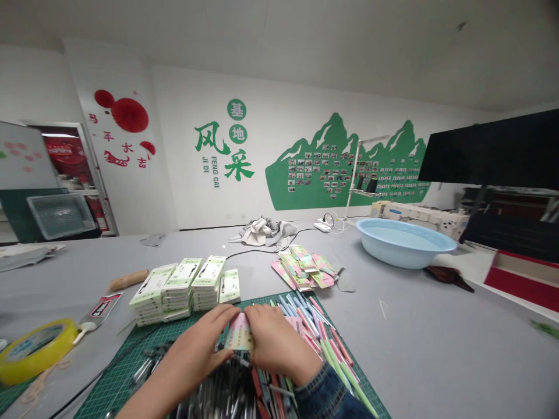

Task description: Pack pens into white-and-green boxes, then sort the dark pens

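A small pastel pink, yellow and green box (pixel 239 333) is gripped between my two hands. My left hand (pixel 208 334) holds its left side, with the thumb low and the fingers near the top edge. On the right side my right hand (pixel 274 336) closes over it, and some of those fingers are hidden. Beneath both hands lies a heap of clear and dark pens (pixel 218 390) on a green cutting mat (pixel 109 372). Pink, green and blue pens (pixel 334 352) spread out to the right of my right hand.
Stacks of white-and-green boxes (pixel 183 285) stand beyond my left hand. More pastel boxes (pixel 301 267) are piled farther back. Yellow tape (pixel 39 349) and a glue tube (pixel 100 311) lie left. A blue basin (pixel 404 247), cloths (pixel 266 231) and a sewing machine (pixel 419 216) are behind.
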### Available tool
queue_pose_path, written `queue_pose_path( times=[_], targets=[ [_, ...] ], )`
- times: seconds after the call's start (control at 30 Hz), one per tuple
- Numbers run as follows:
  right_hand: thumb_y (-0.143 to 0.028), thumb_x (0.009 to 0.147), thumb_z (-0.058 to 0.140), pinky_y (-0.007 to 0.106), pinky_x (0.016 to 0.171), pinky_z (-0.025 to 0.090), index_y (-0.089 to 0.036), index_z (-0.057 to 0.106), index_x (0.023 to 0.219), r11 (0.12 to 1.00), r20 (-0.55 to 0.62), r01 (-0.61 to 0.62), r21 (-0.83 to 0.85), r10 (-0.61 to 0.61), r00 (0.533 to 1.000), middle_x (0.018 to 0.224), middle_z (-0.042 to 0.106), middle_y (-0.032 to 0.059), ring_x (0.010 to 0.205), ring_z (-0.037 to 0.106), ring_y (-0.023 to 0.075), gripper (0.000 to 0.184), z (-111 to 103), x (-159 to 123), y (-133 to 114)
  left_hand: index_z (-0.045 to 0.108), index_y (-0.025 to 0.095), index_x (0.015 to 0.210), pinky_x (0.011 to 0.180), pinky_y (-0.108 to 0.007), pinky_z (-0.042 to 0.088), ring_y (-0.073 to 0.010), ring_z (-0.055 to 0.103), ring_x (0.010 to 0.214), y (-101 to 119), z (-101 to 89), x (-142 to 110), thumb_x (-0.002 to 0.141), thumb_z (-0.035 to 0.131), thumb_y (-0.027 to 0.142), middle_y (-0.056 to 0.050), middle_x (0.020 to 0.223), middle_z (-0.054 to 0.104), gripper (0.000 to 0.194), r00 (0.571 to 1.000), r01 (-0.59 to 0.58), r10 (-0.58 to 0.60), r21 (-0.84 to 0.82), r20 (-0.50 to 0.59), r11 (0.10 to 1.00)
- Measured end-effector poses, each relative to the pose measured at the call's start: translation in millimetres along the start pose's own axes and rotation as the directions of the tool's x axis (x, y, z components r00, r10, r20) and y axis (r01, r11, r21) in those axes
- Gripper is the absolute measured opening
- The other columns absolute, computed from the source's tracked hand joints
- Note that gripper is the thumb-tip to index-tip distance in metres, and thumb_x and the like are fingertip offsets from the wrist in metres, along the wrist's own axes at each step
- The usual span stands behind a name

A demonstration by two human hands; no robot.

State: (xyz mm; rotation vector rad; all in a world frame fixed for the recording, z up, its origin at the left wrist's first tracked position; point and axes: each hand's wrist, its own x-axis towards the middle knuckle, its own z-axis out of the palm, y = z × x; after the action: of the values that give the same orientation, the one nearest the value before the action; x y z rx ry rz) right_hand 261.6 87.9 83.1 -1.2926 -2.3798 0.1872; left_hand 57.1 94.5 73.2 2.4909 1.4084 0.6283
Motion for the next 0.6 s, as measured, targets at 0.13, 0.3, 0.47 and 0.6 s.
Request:
queue_pose_path(
  times=[0.13, 0.3, 0.47, 0.6],
  targets=[
    [-0.011, 0.063, 0.06, 0.044, 0.087, 0.036, -0.016, 0.059, 0.101, 0.99, 0.013, -0.106, 0.091, 0.105, 0.994, 0.102, 0.065, 0.0132, 0.1, 0.058, 0.031, 0.038, 19.9, 18.9, 28.9, 0.054, 0.025, 0.123, 0.1, -0.034, 0.04, -0.0255, 0.051, 0.119, 5.0, 12.5, 20.9, 0.071, 0.059, 0.021, -0.008, 0.129, 0.052, 0.052, 0.997, 0.07, -0.072, 0.086, 0.014, 0.994],
    [-0.012, 0.069, 0.062, 0.047, 0.1, 0.026, -0.02, 0.06, 0.107, 0.93, -0.051, -0.231, 0.287, 0.256, 0.965, 0.115, 0.063, 0.0099, 0.117, 0.049, 0.0304, 0.039, 27.4, 43.9, 57.8, 0.045, 0.031, 0.131, 0.083, -0.033, 0.045, -0.0262, 0.057, 0.106, 20.5, 8.2, 50.9, 0.079, 0.053, 0.026, -0.008, 0.115, 0.051, 0.053, 0.988, 0.152, -0.157, 0.246, 0.003, 0.957],
    [-0.02, 0.081, 0.063, 0.043, 0.096, 0.039, -0.011, 0.053, 0.12, 0.657, 0.025, -0.431, 0.618, 0.532, 0.846, 0.121, 0.057, 0.0155, 0.117, 0.051, 0.0288, 0.041, 43.4, 67.9, 77.9, 0.048, 0.026, 0.121, 0.07, -0.034, 0.046, -0.0274, 0.062, 0.091, 24.4, 15.0, 75.5, 0.086, 0.045, 0.04, -0.01, 0.105, 0.051, 0.039, 0.952, 0.307, -0.283, 0.324, -0.119, 0.895],
    [-0.032, 0.091, 0.056, 0.042, 0.083, 0.052, -0.016, 0.054, 0.119, 0.277, 0.219, -0.464, 0.841, 0.611, 0.761, 0.119, 0.057, 0.0085, 0.099, 0.06, 0.0216, 0.032, 68.5, 89.6, 75.9, 0.049, 0.021, 0.116, 0.069, -0.035, 0.046, -0.0269, 0.063, 0.085, 26.2, 36.8, 87.5, 0.089, 0.039, 0.039, -0.012, 0.104, 0.051, 0.033, 0.941, 0.339, -0.31, 0.323, -0.137, 0.884]
  ],
)
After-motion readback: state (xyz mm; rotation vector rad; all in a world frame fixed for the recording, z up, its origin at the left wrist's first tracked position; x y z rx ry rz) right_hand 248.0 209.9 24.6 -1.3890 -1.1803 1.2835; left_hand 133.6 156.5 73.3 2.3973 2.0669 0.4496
